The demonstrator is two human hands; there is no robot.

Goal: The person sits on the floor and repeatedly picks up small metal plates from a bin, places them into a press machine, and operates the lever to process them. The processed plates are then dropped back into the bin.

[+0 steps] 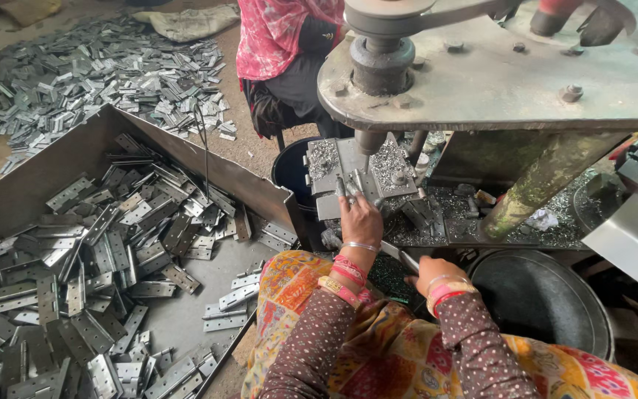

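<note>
left hand (361,219) pinches hinge plate (351,186) under press, frame centre | right hand (433,272) seemingly grips a lever (400,256) | we judge plate stiff, light, sharp-edged: hold by edges

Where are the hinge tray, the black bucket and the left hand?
Hinge tray (179,325), head view, bare floor.
Black bucket (537,295), head view, inside bottom.
Left hand (361,220), head view, back of hand.

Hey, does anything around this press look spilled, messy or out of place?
Yes. Flat metal hinge plates lie scattered over the bare floor beyond the metal tray, outside any container. Metal shavings litter the press bed around the left hand, which holds a plate under the punch.
</note>
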